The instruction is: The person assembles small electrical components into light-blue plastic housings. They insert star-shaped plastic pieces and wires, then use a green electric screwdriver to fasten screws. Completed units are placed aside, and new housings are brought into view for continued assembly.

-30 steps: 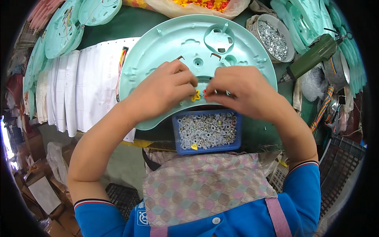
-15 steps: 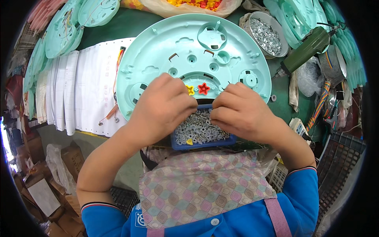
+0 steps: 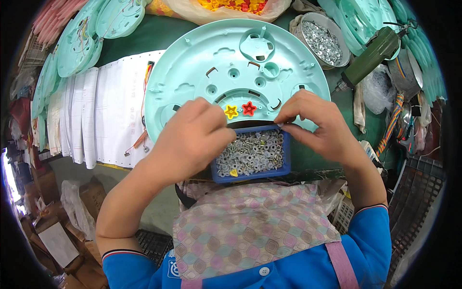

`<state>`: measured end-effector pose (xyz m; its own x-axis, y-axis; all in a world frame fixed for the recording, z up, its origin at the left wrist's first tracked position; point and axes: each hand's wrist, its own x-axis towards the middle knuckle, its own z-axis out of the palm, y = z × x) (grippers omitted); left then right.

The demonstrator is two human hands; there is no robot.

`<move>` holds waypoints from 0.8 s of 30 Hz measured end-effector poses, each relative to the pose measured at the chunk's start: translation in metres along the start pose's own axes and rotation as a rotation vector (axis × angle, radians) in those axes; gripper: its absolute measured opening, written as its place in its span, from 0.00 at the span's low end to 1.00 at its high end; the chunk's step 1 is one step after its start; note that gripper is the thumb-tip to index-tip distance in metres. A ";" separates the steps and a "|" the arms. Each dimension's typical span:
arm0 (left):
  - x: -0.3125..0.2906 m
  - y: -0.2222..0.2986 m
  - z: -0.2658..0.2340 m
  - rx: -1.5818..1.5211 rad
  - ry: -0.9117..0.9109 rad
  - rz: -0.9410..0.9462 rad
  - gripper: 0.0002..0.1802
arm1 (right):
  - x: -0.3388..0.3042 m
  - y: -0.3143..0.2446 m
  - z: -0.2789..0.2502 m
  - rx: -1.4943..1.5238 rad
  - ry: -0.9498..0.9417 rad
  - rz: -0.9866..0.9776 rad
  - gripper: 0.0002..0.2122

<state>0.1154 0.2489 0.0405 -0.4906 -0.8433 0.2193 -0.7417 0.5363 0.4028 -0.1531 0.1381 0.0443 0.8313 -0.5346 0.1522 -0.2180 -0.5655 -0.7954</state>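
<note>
A large mint-green plastic shell [image 3: 192, 62] lies in front of me with its ribbed inside up. A yellow star [image 3: 231, 112] and a red star [image 3: 249, 109] sit side by side near its front edge. Just below that edge stands a blue tray [image 3: 288, 159] of small screws with pale washers [image 3: 250, 154]. My left hand [image 3: 197, 137] is closed over the tray's left side, its fingertips mostly hidden. At the tray's far right corner my right hand [image 3: 313, 123] pinches a tiny whitish piece [image 3: 280, 125] between thumb and forefinger.
A green power screwdriver [image 3: 373, 58] is at the right, beside a round bowl of metal parts [image 3: 325, 41]. White paper sheets [image 3: 113, 106] and a bundle of wires [image 3: 144, 106] lie left. Behind the shell is a bag of yellow and red pieces [image 3: 231, 6]. More green shells [image 3: 79, 43] are stacked left.
My right hand has shifted slightly right and its grip has turned, so the tiny piece between the fingertips now shows. The left hand has moved slightly left and down, uncovering the yellow star.
</note>
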 end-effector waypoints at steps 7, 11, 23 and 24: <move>0.008 0.011 0.025 0.229 0.043 0.148 0.12 | 0.036 0.023 0.008 -0.071 -0.009 -0.079 0.07; 0.006 0.010 0.023 0.149 0.034 0.110 0.09 | 0.059 0.046 0.012 -0.243 -0.135 -0.246 0.07; 0.001 0.007 0.018 -0.274 0.131 -0.165 0.13 | 0.069 0.050 0.019 -0.364 -0.285 -0.282 0.04; 0.003 0.002 0.016 -0.292 0.143 -0.176 0.13 | 0.070 0.050 0.018 -0.367 -0.288 -0.285 0.04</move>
<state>0.1051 0.2486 0.0278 -0.2831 -0.9292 0.2373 -0.6369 0.3672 0.6778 -0.0965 0.0840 0.0045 0.9787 -0.1635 0.1238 -0.0848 -0.8722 -0.4818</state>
